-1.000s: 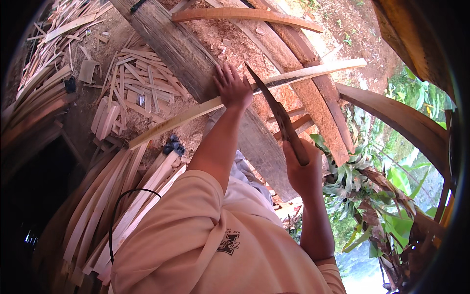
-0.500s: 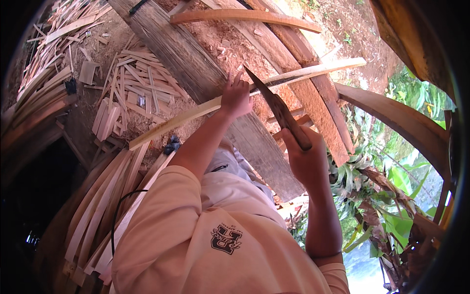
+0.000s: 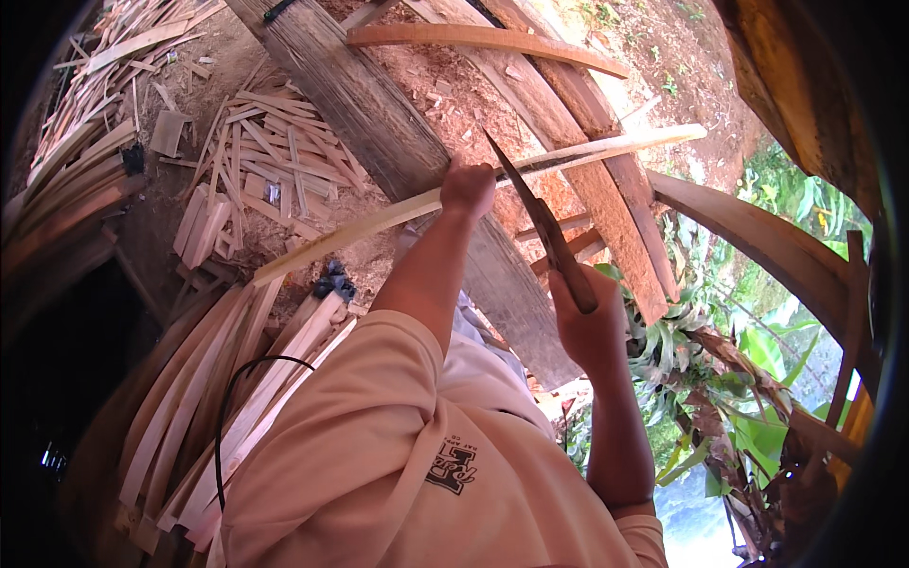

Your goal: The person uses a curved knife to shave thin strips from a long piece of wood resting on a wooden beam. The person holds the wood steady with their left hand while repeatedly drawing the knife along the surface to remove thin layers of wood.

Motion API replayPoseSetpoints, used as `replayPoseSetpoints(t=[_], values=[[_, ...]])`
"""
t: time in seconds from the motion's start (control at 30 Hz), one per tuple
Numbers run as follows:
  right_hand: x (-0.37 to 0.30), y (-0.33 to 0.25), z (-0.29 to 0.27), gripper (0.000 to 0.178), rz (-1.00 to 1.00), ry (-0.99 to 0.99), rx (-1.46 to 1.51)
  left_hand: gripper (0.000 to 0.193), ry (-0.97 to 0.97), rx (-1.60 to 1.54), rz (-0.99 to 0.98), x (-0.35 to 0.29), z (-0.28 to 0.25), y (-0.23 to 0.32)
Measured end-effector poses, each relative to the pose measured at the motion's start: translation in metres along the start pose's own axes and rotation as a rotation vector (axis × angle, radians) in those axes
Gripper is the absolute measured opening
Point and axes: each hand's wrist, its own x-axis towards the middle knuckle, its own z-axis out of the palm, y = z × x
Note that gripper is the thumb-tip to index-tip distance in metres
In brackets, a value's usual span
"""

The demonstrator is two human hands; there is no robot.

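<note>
My left hand [image 3: 469, 192] is closed around a long pale wooden strip [image 3: 355, 234] near its middle. The strip lies slantwise, from the lower left up to the far right, across rough timbers; a dark streak runs along it right of the hand. My right hand [image 3: 595, 327] grips the wooden handle of a machete [image 3: 543, 222]. Its dark blade points up and left, crossing the strip just right of my left hand. Whether the edge touches the wood, I cannot tell.
A thick weathered plank [image 3: 360, 104] runs diagonally beneath the strip. Sawdust-covered beams [image 3: 559, 123] and a curved reddish board [image 3: 473, 36] lie beyond. Thin offcuts [image 3: 284, 151] are heaped on the left, above long stacked slats [image 3: 180, 407]. Green plants [image 3: 757, 350] grow at the right.
My left hand has shifted slightly right, its raised fingers now curled around the strip. The machete and my right hand have moved a little; the strip lies nearly as before.
</note>
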Motion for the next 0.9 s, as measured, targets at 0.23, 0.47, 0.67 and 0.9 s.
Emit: replayPoseSetpoints(t=[0.23,0.47,0.67,0.9], values=[[-0.02,0.009,-0.033,0.019,0.134,0.005,0.044,0.006,0.034,-0.012,-0.002,-0.002,-0.002,0.001],[0.03,0.029,0.004,0.024,0.011,0.03,0.035,0.013,-0.005,0.026,0.008,-0.004,-0.006,0.001],[0.104,0.043,0.061,0.026,-0.045,0.092,-0.013,0.015,-0.098,-0.033,0.022,0.0,-0.01,0.002],[0.041,0.025,0.009,0.026,0.077,0.012,0.025,0.014,-0.062,-0.014,0.005,-0.003,-0.002,-0.003]])
